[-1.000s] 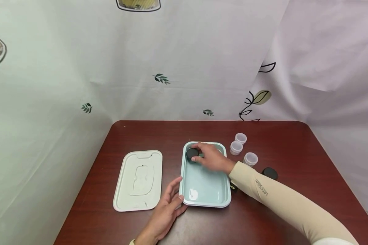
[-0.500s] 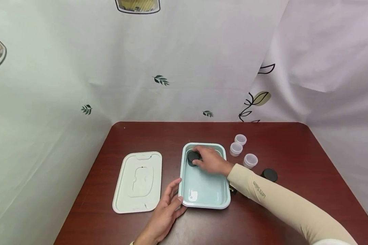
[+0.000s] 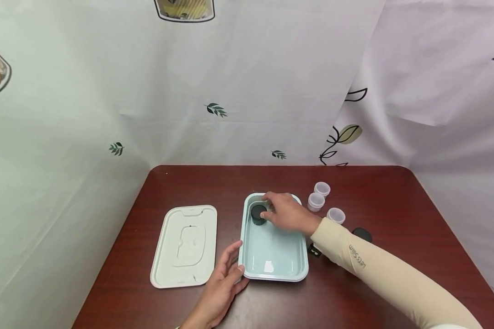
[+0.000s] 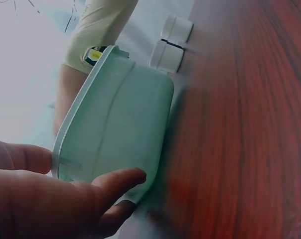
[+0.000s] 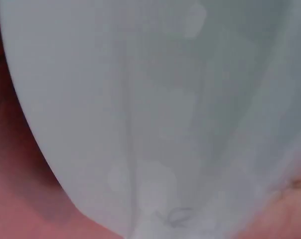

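Observation:
A pale blue rectangular tray (image 3: 271,277) sits mid-table; its outer wall fills much of the left wrist view. My left hand (image 3: 221,285) steadies its near left corner, the thumb at the rim and fairly straight fingers along the outer wall (image 4: 115,124). Inside the tray's far left corner stands a small round black-lidded container (image 3: 258,214). My right hand (image 3: 288,212) hovers over the tray just right of it, fingers spread, the thumb tip close to or touching the container's edge. The right wrist view is a pale blur.
A white lid (image 3: 185,246) lies left of the tray. Several small round clear tubs (image 3: 316,201) stand to the right, with another black-lidded container (image 3: 362,234) partly behind my sleeve. A small black item (image 3: 314,250) sits by the tray's right side. Fabric walls border the table.
My right hand's fingers have moved off the black-lidded container, which now stands slightly nearer in the tray's corner. My left hand stays at the tray.

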### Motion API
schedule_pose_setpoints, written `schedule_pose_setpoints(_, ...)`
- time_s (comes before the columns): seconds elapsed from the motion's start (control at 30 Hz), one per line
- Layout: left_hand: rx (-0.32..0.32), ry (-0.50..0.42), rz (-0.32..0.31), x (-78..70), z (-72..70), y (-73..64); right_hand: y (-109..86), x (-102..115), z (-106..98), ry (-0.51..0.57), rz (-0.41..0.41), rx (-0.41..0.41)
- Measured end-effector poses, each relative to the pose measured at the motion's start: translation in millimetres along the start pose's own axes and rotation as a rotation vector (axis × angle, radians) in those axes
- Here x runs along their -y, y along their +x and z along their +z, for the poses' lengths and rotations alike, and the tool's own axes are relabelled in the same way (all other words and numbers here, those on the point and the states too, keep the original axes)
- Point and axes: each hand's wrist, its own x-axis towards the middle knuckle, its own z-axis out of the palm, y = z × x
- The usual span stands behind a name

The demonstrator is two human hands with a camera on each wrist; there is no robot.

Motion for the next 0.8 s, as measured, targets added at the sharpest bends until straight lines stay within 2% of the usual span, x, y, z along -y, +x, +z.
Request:
schedule_pose_setpoints(0.2, -0.006, 0.009, 0.016, 0.1, 4.3, 1.4, -17.5, -8, -26, 0.154, -0.022, -0.080)
schedule_pose_setpoints(0.37, -0.009, 0.018, 0.017, 0.7, 6.4, 1.5, -43.1, -30, -49, 0.266, -0.001, -0.161)
schedule_pose_setpoints(0.57, -0.014, 0.027, 0.015, 2.0, 7.2, 1.8, -88.1, -71, -70, 0.282, 0.112, -0.219)
schedule_pose_setpoints(0.8, -0.018, 0.029, 0.009, 2.7, 5.7, 1.6, -139.8, -105, -77, 0.268, 0.230, -0.271)
